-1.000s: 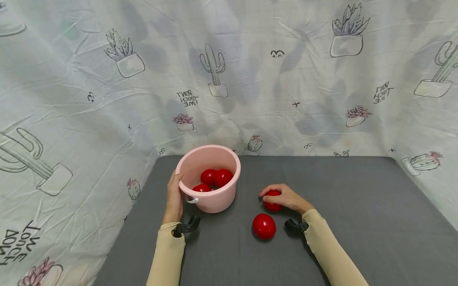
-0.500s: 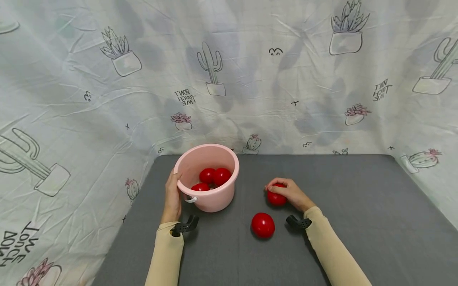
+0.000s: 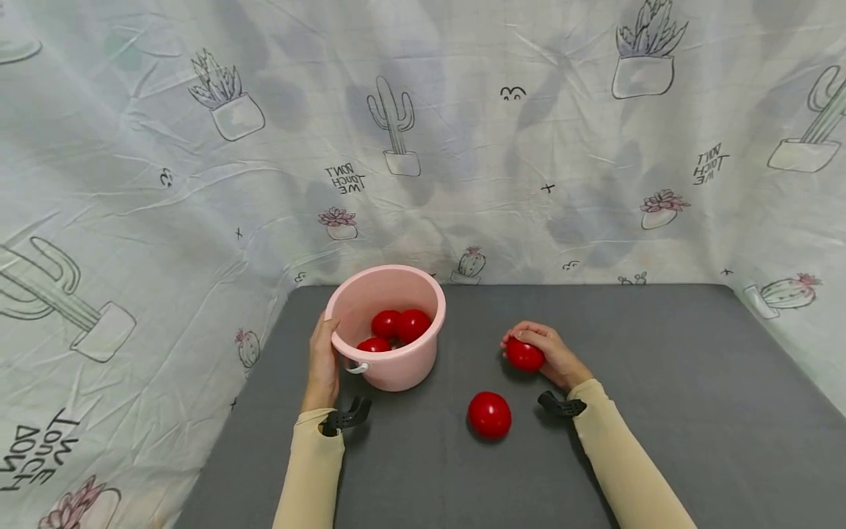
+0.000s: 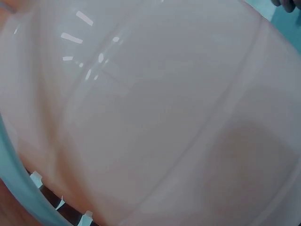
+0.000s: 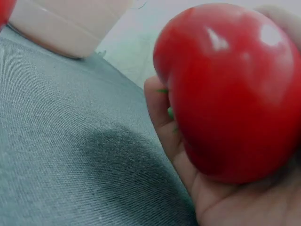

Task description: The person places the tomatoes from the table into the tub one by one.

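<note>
A pink bucket (image 3: 405, 371) with a white handle fitting stands tilted toward me on the left of the grey table. My left hand (image 3: 322, 367) grips its left side, thumb over the rim. Inside lie 3 red tomatoes, one of them a tomato (image 3: 414, 325) on the right. My right hand (image 3: 560, 362) holds another tomato (image 3: 525, 354) a little above the cloth; in the right wrist view, green bits of stem show between this tomato (image 5: 230, 94) and the fingers. A loose tomato (image 3: 489, 416) sits between the two arms. The bucket wall (image 4: 155, 103) fills the left wrist view.
The grey cloth-covered table (image 3: 634, 382) reaches back to a pale curtain (image 3: 463, 132) printed with cacti. Curtain folds also border the table at left and right. Black wrist straps with camera mounts sit on both sleeves.
My right hand has moved slightly right and away from me with the tomato, turning so more of the tomato faces up. The left hand, bucket and loose tomato have stayed put.
</note>
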A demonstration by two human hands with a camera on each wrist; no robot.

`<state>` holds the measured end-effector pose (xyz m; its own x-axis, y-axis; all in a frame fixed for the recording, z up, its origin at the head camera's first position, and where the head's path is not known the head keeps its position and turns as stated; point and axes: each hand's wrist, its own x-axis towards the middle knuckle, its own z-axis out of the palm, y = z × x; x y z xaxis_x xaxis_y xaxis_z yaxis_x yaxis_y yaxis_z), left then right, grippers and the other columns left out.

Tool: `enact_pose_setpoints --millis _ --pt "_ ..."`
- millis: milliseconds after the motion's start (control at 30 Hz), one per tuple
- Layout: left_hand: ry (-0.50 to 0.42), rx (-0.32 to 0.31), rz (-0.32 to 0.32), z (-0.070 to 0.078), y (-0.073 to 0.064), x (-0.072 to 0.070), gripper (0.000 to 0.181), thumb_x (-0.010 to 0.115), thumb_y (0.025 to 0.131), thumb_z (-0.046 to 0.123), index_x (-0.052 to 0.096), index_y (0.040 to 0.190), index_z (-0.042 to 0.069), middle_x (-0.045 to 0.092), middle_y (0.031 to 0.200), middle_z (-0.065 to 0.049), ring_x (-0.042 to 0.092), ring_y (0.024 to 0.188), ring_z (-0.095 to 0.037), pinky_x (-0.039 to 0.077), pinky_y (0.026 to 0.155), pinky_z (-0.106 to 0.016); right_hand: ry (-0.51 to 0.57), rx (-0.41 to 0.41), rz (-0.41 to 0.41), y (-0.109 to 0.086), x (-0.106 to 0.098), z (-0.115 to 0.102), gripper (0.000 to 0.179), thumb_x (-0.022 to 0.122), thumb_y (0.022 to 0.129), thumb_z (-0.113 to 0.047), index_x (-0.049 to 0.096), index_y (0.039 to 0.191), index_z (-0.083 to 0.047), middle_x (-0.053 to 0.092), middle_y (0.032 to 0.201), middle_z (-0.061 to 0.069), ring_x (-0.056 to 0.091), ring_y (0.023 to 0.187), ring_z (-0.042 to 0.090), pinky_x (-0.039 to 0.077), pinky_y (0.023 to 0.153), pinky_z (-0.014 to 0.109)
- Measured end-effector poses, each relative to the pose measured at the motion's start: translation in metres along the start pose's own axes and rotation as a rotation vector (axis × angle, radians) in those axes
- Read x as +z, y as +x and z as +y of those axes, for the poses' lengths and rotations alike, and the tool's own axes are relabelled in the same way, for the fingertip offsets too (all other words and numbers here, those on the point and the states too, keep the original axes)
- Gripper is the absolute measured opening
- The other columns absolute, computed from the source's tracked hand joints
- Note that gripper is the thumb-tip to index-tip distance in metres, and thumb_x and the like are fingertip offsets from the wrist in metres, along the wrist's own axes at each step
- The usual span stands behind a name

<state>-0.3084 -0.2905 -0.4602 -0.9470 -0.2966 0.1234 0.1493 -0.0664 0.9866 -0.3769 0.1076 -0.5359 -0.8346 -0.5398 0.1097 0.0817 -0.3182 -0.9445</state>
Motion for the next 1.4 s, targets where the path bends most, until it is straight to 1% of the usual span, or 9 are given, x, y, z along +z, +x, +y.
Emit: enact_pose_setpoints --millis 267,400,533,767,833,933,1000,1267,1400 --pt "0.003 0.0 0.017 -0.001 -0.001 0.001 0.037 0.041 0.102 0.025 0.06 0.132 0.014 0.052 0.062 0.003 0.04 0.045 -0.015 0.032 0.045 -0.024 -0.04 0.034 0.029 0.012 0.003 -0.021 0.02 0.048 0.106 -0.019 0.067 0.1 -0.016 0.075 0.104 -0.001 0.072 0.103 0.019 0.059 0.09 0.038" --pt "-0.001 0.006 0.02 0.0 -0.002 0.0 0.038 0.042 0.102 0.025 0.06 0.132 0.012 0.054 0.067 -0.004 0.039 0.045 -0.015 0.032 0.046 -0.025 -0.062 0.024 0.008 0.023 0.009 -0.046 0.018 0.05 0.105 -0.019 0.067 0.1 -0.016 0.074 0.103 0.0 0.073 0.103 0.019 0.059 0.092 0.042" --pt "0.004 0.012 0.019 0.002 -0.004 0.0 0.038 0.043 0.101 0.029 0.06 0.133 0.018 0.053 0.07 -0.009 0.039 0.048 -0.016 0.032 0.048 -0.026 -0.075 0.004 -0.017 0.034 0.015 -0.076 0.02 0.05 0.104 -0.017 0.07 0.1 -0.016 0.074 0.103 0.0 0.073 0.101 0.018 0.059 0.09 0.039" --pt "0.011 0.0 0.029 0.001 -0.005 -0.001 0.038 0.043 0.101 0.03 0.06 0.134 0.027 0.062 0.1 -0.019 0.054 0.074 -0.022 0.034 0.053 -0.026 -0.148 0.026 -0.04 0.05 0.022 -0.114 0.022 0.052 0.104 -0.021 0.073 0.103 -0.015 0.073 0.105 0.001 0.071 0.1 0.019 0.06 0.088 0.036" --pt "0.009 0.002 0.025 0.001 -0.005 -0.001 0.038 0.043 0.101 0.03 0.06 0.135 0.023 0.063 0.095 -0.016 0.054 0.07 -0.019 0.034 0.052 -0.026 -0.181 0.021 -0.046 0.054 0.025 -0.123 0.023 0.052 0.103 -0.021 0.074 0.105 -0.015 0.073 0.106 0.001 0.071 0.101 0.019 0.06 0.087 0.035" --pt "0.009 0.007 0.024 0.0 -0.005 0.0 0.039 0.043 0.102 0.028 0.06 0.135 0.018 0.059 0.078 -0.013 0.042 0.052 -0.016 0.033 0.049 -0.026 -0.214 0.017 -0.037 0.06 0.032 -0.136 0.022 0.052 0.103 -0.022 0.073 0.105 -0.015 0.073 0.107 0.001 0.071 0.1 0.021 0.061 0.085 0.036" --pt "0.015 0.008 0.021 0.0 -0.006 0.001 0.039 0.043 0.102 0.028 0.059 0.134 0.016 0.058 0.075 -0.01 0.041 0.051 -0.015 0.034 0.049 -0.026 -0.229 0.018 -0.031 0.066 0.036 -0.143 0.022 0.054 0.102 -0.023 0.073 0.105 -0.014 0.073 0.107 0.002 0.071 0.101 0.023 0.061 0.084 0.036" --pt "0.02 0.02 0.041 0.0 -0.006 0.004 0.039 0.043 0.101 0.028 0.059 0.135 0.018 0.059 0.077 -0.009 0.041 0.052 -0.017 0.034 0.051 -0.027 -0.248 -0.004 -0.087 0.096 0.065 -0.165 0.019 0.056 0.099 -0.023 0.071 0.105 -0.013 0.071 0.11 0.007 0.067 0.107 0.027 0.06 0.085 0.036" --pt "0.022 0.013 0.049 -0.001 -0.006 0.006 0.039 0.043 0.101 0.028 0.06 0.135 0.019 0.059 0.083 -0.014 0.043 0.054 -0.014 0.034 0.051 -0.025 -0.257 -0.006 -0.139 0.11 0.082 -0.171 0.02 0.055 0.098 -0.023 0.071 0.102 -0.013 0.072 0.106 0.006 0.068 0.102 0.025 0.06 0.082 0.037"
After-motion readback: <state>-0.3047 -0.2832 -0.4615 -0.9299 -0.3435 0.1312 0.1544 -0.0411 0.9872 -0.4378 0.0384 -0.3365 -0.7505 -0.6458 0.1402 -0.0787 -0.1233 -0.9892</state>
